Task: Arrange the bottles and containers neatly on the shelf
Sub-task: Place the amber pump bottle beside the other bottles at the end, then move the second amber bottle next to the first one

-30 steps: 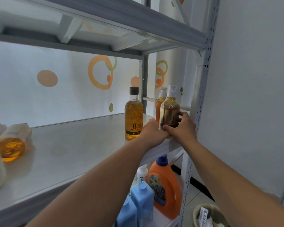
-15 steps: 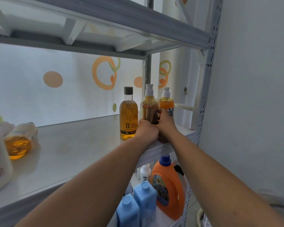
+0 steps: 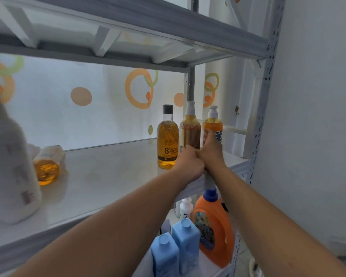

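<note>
Amber pump bottle (image 3: 190,132): clear, with a white pump top and dark amber liquid; stood upright right of centre on the shelf (image 3: 108,176), between a black-capped bottle (image 3: 167,136) and an orange pump bottle (image 3: 213,124), close to both.
Left hand (image 3: 189,165): fingers curled tight at the amber pump bottle's lower left side, gripping it.
Right hand (image 3: 210,150): wrapped round its lower right side, one finger raised beside the orange pump bottle; touched the left hand.

A white backdrop (image 3: 108,116) printed with orange and green rings is glowing at the far side; a plain pale wall (image 3: 318,116) is standing on the right.
</note>
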